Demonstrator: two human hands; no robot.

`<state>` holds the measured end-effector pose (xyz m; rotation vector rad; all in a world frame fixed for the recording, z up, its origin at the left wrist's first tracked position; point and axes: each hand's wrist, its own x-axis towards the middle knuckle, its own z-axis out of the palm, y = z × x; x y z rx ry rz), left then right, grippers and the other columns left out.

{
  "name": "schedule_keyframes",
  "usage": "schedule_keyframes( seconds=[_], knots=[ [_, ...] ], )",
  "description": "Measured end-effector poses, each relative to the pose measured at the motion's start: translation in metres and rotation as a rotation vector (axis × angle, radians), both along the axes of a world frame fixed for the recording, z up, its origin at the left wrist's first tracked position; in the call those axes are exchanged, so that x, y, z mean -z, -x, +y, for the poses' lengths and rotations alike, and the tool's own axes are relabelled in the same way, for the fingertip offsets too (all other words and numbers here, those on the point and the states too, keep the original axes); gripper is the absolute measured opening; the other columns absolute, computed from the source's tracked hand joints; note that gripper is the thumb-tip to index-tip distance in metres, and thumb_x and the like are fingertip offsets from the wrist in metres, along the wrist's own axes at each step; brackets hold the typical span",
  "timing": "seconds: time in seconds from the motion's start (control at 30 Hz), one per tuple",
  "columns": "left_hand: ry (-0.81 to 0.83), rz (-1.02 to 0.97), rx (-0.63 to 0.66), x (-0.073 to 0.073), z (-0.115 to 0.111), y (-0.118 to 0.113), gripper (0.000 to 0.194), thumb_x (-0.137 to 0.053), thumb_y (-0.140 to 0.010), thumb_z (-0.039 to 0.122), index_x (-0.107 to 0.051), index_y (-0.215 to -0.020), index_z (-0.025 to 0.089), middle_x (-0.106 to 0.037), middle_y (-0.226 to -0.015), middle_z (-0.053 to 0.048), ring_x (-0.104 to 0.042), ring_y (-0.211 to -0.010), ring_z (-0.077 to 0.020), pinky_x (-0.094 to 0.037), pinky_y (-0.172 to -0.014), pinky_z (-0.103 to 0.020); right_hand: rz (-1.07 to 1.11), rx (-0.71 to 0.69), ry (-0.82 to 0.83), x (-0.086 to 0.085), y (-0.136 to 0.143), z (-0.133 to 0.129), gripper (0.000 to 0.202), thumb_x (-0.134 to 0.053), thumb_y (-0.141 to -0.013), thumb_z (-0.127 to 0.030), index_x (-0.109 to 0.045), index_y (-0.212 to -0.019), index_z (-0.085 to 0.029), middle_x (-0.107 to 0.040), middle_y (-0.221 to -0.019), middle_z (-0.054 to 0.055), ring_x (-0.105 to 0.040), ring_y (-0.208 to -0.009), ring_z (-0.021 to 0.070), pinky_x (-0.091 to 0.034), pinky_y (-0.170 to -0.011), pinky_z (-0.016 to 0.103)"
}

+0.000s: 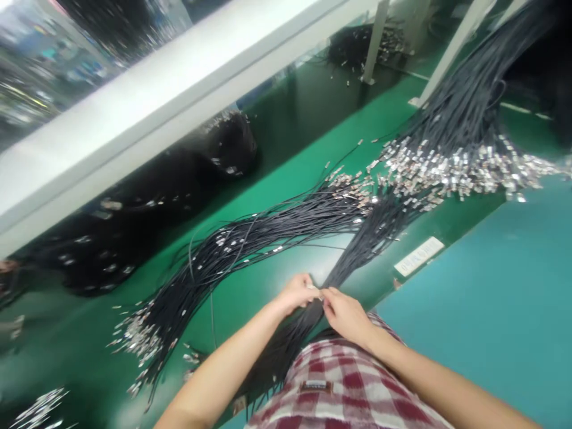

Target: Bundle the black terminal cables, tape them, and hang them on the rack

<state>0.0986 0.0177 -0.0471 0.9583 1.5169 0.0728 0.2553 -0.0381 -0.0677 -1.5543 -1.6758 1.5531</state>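
Note:
A bundle of dark cables (353, 257) runs diagonally over the front edge of the green table, close to the body. My left hand (297, 294) is at the bundle's middle, its fingers pinched together on something small and pale. My right hand (343, 311) meets it there, thumb and forefinger closed at the same spot. The fingertips of both hands nearly touch over the cables. What exactly they pinch is too small to make out. Behind them lies a longer spread of black cables (268, 229) with silvery connectors at its ends.
A large pile of cables with metal connectors (465, 167) covers the back right of the green table (286, 179). A white shelf beam (179, 83) crosses the upper left, with dark coils beneath. A white label (419, 256) lies near the table's front edge.

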Motion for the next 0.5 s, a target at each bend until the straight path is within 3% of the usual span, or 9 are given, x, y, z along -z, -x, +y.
schedule_keyframes(
  seconds=[0.07,0.13,0.2,0.27,0.37,0.5],
  knots=[
    [-0.15,0.117,0.032,0.0,-0.02,-0.011,0.028,-0.072,-0.06,0.02,-0.045,-0.067,0.02,-0.045,-0.054,0.007,-0.04,-0.054,-0.0089,-0.027,-0.049,-0.02,0.286,0.167,0.289,0.011,-0.002,-0.001,0.027,-0.054,-0.075,-0.027,-0.071,-0.093,-0.018,-0.071,-0.088,0.008,-0.068,-0.083,0.0253,-0.052,-0.079,0.038],
    [-0.288,0.142,0.031,0.0,-0.043,-0.019,0.019,-0.067,-0.065,0.018,-0.049,-0.072,0.019,-0.05,-0.066,0.003,-0.045,-0.063,-0.0119,-0.034,-0.056,-0.023,0.549,0.312,0.544,0.019,-0.004,-0.006,0.032,-0.062,-0.07,-0.038,-0.072,-0.093,-0.019,-0.073,-0.09,0.007,-0.069,-0.089,0.0269,-0.053,-0.081,0.039],
    [-0.365,0.085,0.04,-0.002,-0.062,-0.023,0.01,-0.06,-0.071,0.019,-0.054,-0.079,0.018,-0.056,-0.08,-0.002,-0.051,-0.073,-0.0153,-0.039,-0.064,-0.025,0.661,0.398,0.654,0.022,-0.005,-0.013,0.039,-0.07,-0.066,-0.047,-0.072,-0.093,-0.019,-0.073,-0.091,0.007,-0.069,-0.092,0.0271,-0.053,-0.082,0.038],
    [-0.366,0.014,0.042,-0.002,-0.071,-0.023,0.008,-0.053,-0.078,0.021,-0.058,-0.082,0.018,-0.06,-0.086,-0.005,-0.054,-0.077,-0.0177,-0.043,-0.07,-0.027,0.623,0.444,0.67,0.02,-0.004,-0.019,0.044,-0.077,-0.06,-0.052,-0.072,-0.087,-0.018,-0.073,-0.086,0.007,-0.069,-0.087,0.0267,-0.054,-0.077,0.035],
    [-0.339,0.052,-0.025,0.009,-0.063,-0.021,0.02,-0.043,-0.087,0.027,-0.06,-0.08,0.018,-0.064,-0.085,-0.007,-0.058,-0.081,-0.0203,-0.045,-0.079,-0.031,0.51,0.519,0.703,0.02,-0.005,-0.024,0.046,-0.084,-0.05,-0.049,-0.072,-0.082,-0.018,-0.073,-0.084,0.007,-0.071,-0.083,0.0262,-0.054,-0.069,0.031],
    [-0.046,0.111,0.029,0.042,-0.038,-0.022,0.037,-0.037,-0.094,0.043,-0.057,-0.074,0.02,-0.058,-0.066,-0.004,-0.061,-0.08,-0.0236,-0.047,-0.082,-0.036,0.508,0.59,0.833,0.035,-0.013,-0.035,0.039,-0.086,-0.046,-0.037,-0.068,-0.077,-0.02,-0.074,-0.081,0.007,-0.072,-0.085,0.0261,-0.055,-0.073,0.03]
  ],
)
